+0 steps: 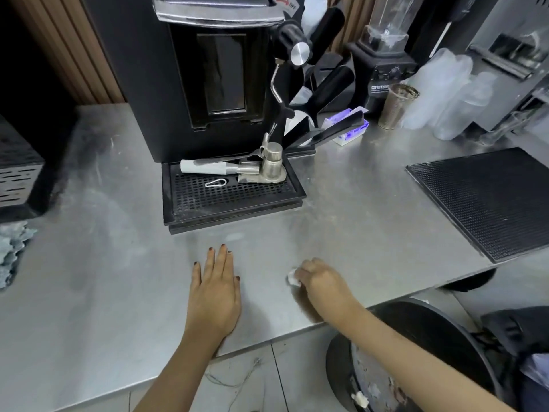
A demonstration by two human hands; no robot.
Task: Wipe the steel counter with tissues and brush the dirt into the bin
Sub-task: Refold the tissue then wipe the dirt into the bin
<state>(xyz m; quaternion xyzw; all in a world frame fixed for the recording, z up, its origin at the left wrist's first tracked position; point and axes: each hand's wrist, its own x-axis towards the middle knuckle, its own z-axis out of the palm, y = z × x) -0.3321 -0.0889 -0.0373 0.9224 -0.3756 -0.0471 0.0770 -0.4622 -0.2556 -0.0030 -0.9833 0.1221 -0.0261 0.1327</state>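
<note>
The steel counter (341,203) shows a dull, streaked surface with faint pale smears across its middle. The left hand (215,289) lies flat on the counter close to the front edge, palm down, fingers extended and held together, thumb slightly spread; it holds nothing. The right hand (322,282) rests on the counter near the front edge, to the right of the left hand and apart from it. Its fingers are curled closed around a small white tissue (292,278), of which only a crumpled end shows at the hand's left side, touching the counter surface. A patch of brown dirt (306,307) lies on the counter just beside the right wrist, near the front edge.

The bin (416,352), black and round, stands on the floor below the counter's front edge, under the right forearm. A white scrap is visible inside it, along with pale marks on its inner wall.

A black coffee grinder (208,75) stands toward the back of the counter, with a perforated drip tray (231,194) in front of it. A metal tamper (271,166) sits on the tray's rear right corner. A black ribbed mat (487,200) lies at the counter's right side, reaching toward the front edge.
</note>
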